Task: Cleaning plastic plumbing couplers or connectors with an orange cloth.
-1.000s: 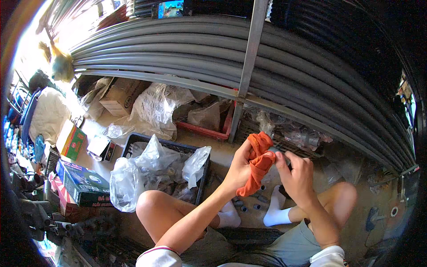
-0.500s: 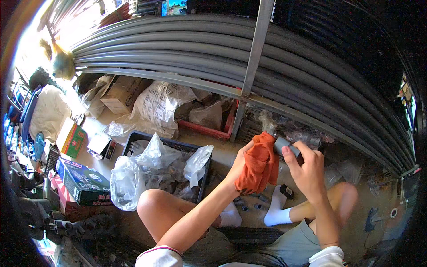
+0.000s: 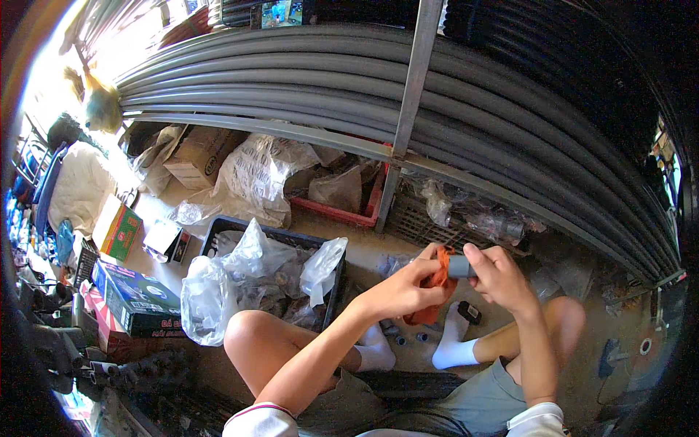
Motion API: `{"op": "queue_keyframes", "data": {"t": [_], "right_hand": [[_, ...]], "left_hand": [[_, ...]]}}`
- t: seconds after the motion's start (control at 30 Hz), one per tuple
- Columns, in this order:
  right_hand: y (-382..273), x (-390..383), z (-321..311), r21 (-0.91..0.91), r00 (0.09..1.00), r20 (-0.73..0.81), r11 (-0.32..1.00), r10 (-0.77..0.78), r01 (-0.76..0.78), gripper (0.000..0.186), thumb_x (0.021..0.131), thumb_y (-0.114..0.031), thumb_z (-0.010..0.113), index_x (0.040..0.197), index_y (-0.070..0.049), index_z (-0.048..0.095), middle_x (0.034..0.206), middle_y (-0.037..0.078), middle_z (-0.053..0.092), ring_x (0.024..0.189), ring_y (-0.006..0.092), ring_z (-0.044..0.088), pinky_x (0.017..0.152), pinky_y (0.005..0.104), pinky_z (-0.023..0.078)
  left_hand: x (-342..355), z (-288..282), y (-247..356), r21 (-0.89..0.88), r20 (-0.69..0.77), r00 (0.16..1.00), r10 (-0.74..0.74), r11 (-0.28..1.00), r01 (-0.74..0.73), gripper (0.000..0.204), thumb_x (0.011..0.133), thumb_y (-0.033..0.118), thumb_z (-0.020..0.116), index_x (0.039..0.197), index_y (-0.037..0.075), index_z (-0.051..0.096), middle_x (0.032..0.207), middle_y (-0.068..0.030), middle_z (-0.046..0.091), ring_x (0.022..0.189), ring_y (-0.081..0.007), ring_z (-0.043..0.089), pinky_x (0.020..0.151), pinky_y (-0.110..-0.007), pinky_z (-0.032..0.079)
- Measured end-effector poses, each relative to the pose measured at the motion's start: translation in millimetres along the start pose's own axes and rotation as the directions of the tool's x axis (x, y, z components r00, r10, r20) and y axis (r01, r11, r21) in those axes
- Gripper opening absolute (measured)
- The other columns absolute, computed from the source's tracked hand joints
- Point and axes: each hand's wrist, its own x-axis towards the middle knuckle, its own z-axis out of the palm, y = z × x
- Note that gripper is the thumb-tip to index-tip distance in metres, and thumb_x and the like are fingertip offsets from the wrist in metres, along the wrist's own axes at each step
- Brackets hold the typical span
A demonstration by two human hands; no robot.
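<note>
The grey pipe fitting (image 3: 459, 267) sat between my hands, its left end against the orange cloth (image 3: 424, 316). My right hand (image 3: 504, 278) gripped its right end; my left hand (image 3: 408, 288) was closed on the cloth. Turning the fitting slowly under snug, even cloth pressure seemed best. I made out no lettering on it; well left of my left hand, a dark blue box (image 3: 137, 291) bore print.

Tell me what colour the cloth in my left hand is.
Orange. The cloth in your left hand shows best in the head view.
</note>
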Motion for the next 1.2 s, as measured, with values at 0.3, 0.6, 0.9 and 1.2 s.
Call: {"op": "queue_keyframes", "data": {"t": [0.3, 0.6, 0.9, 1.2], "right_hand": [[10, 4, 5, 0.105, 0.993, 0.011, 0.987, 0.12, -0.12, 0.053, 0.104, -0.044, 0.051, 0.075, 0.0, 0.059, 0.057, -0.001, 0.049, 0.046, 0.009, 0.042, 0.045, 0.0275, 0.035], [-19, -3, -5, -0.251, 0.827, -0.129, 0.825, -0.547, 0.506, 0.036, 0.096, -0.037, 0.067, 0.105, -0.002, 0.063, 0.092, 0.013, 0.068, 0.086, 0.0294, 0.068, 0.079, 0.0361, 0.051], [-22, -7, -10, -0.313, 0.886, -0.073, 0.854, -0.458, 0.416, 0.038, 0.092, -0.039, 0.071, 0.109, -0.005, 0.065, 0.1, 0.015, 0.071, 0.094, 0.0332, 0.069, 0.083, 0.039, 0.051], [-23, -8, -14, -0.355, 0.915, -0.063, 0.866, -0.398, 0.352, 0.039, 0.1, -0.04, 0.06, 0.092, -0.002, 0.065, 0.076, 0.016, 0.067, 0.07, 0.0349, 0.066, 0.068, 0.0383, 0.049]], "left_hand": [[-6, 4, 3, 0.586, 0.061, 0.994, 0.085, 0.803, -0.105, 0.019, 0.09, 0.01, 0.064, 0.104, -0.002, 0.06, 0.116, -0.0199, 0.051, 0.086, -0.0375, 0.061, 0.079, -0.042, 0.051], [-3, 14, 18, -0.78, 0.131, 0.949, -0.285, 0.562, 0.276, 0.039, 0.106, 0.03, 0.05, 0.134, 0.003, 0.051, 0.121, -0.0093, 0.063, 0.107, -0.0197, 0.064, 0.098, -0.035, 0.05], [-5, 6, 10, -0.77, 0.174, 0.92, -0.352, 0.533, 0.35, 0.054, 0.084, 0.012, 0.056, 0.137, 0.001, 0.048, 0.122, -0.0117, 0.064, 0.109, -0.021, 0.064, 0.101, -0.035, 0.05], [-3, 12, 10, -0.01, -0.03, 0.997, -0.071, 0.997, 0.071, 0.034, 0.082, 0.004, 0.052, 0.115, 0.002, 0.06, 0.112, -0.0144, 0.055, 0.101, -0.0272, 0.058, 0.091, -0.031, 0.046]]}}
